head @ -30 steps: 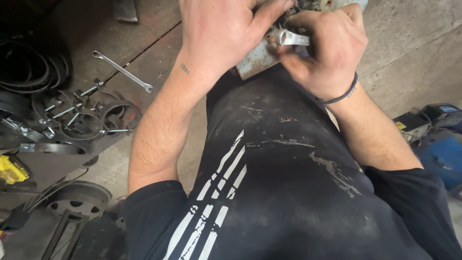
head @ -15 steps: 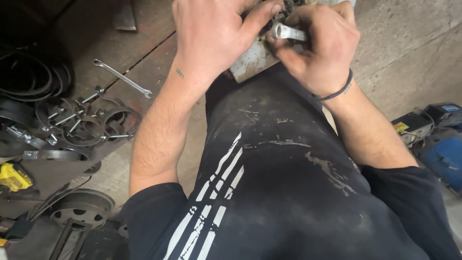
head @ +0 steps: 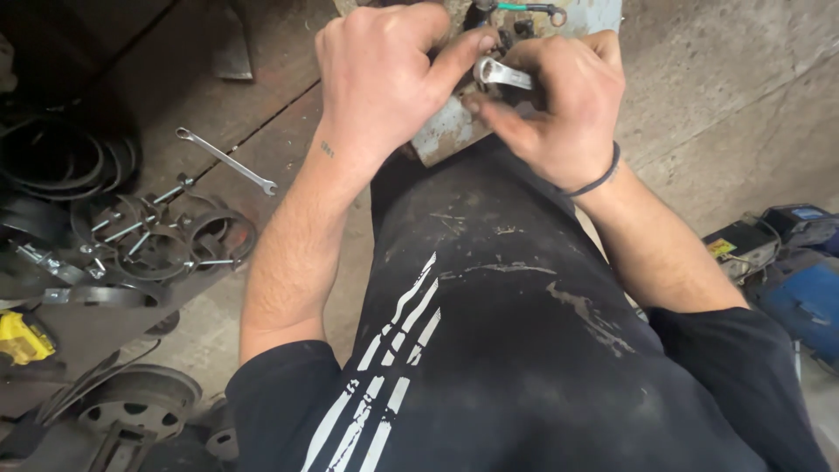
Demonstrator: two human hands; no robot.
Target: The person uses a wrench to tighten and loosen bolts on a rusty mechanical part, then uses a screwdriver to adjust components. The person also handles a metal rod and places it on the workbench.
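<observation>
1. The right hand point(head: 559, 109) is closed around a small shiny silver metal spanner point(head: 501, 73). The ring end of the spanner sticks out past the fingers toward the left hand.
2. The left hand point(head: 380, 83) is curled over the top of a dirty pale grey metal part point(head: 446, 131). Its thumb reaches across and touches the ring end of the spanner. The hand grips the part, but I cannot tell how tightly.
3. The grey metal part rests on the person's lap, on the dark dusty trousers with white stripes point(head: 489, 297). It sits between the two hands.
4. A thin green wire with a small ring at its end point(head: 533, 10) lies on top of the grey part, just above the spanner.
5. The right wrist wears a thin dark band point(head: 599, 179).
6. Far to the left of the grey part, a long silver spanner point(head: 225, 160) lies on the rusty brown worktop point(head: 175, 79).
7. Below that long spanner is a pile of dark round metal clamps with bolts point(head: 149, 240).
8. Left of the pile are black rubber rings point(head: 52, 162).
9. A yellow tool point(head: 22, 336) peeks in below the clamps, at the left edge.
10. Far to the right of the grey part, a blue and black machine point(head: 791, 262) sits on the grey floor point(head: 743, 105).
</observation>
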